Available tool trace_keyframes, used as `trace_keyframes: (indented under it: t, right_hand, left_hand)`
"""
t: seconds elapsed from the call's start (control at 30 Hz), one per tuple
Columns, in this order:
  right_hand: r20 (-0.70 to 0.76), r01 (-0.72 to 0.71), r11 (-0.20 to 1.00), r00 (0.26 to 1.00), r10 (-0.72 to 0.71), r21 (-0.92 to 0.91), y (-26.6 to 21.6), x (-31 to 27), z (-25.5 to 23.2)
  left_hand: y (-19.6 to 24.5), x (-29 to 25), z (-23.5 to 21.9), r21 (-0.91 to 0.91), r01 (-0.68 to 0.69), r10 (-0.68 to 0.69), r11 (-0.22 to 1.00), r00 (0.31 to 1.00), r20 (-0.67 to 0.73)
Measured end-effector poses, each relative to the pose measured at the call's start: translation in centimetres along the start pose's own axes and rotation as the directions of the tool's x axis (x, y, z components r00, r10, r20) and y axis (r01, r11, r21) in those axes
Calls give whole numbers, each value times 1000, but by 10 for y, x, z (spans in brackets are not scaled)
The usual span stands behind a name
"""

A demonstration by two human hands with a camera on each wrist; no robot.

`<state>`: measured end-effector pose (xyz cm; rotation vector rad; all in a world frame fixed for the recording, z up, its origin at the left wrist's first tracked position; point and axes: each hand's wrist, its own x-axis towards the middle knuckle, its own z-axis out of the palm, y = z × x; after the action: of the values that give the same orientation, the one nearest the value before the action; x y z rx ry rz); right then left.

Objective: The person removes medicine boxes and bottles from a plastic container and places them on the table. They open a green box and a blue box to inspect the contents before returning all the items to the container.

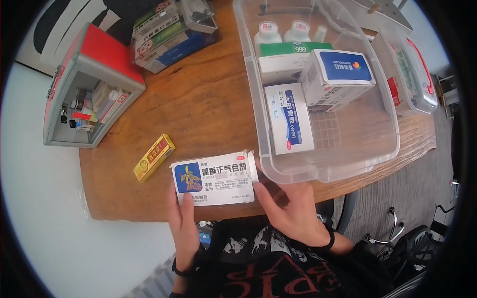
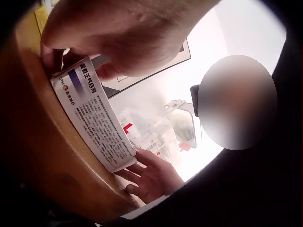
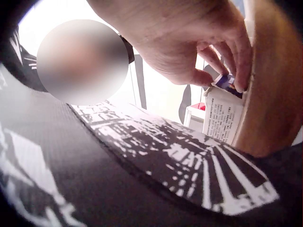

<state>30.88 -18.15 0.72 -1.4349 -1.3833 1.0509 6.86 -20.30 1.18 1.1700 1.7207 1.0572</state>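
Note:
A white medicine box (image 1: 214,180) with a blue plant picture and Chinese print lies at the table's front edge. My left hand (image 1: 185,226) grips its left end, thumb over the printed face. At the opposite end, my right hand (image 1: 297,213) holds the box between thumb and fingers. The right wrist view shows those fingers curled at the box's end (image 3: 229,85), where a purple-blue patch shows. Close print covers the side of the box (image 2: 97,123) in the left wrist view. Beyond the left hand lies a small yellow box (image 1: 154,158).
A clear plastic bin (image 1: 343,175) at the right holds white bottles (image 1: 268,34) and several medicine boxes. A red-topped case (image 1: 110,54) with small medicines inside stands at the left. Stacked boxes (image 1: 171,42) sit at the back, and a lidded clear container (image 1: 412,79) stands far right.

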Motion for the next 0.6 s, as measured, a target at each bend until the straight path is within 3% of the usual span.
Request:
trace_keyframes:
  t: [0.3,0.4,0.6]
  right_hand:
    - [-58,-7,999,998,9,38,5,-1,-1]
    - [113,-20,999,993,16,35,2,0,-9]
    - [139,130,991,982,-124,-34,-1,-2,-4]
  left_hand:
    - [6,1,2,2,-17,17,1000,999,39]
    - [3,1,5,9,-43,43,999,999,19]
    - [3,-3,11,-18,-34,34,999,999,-31]
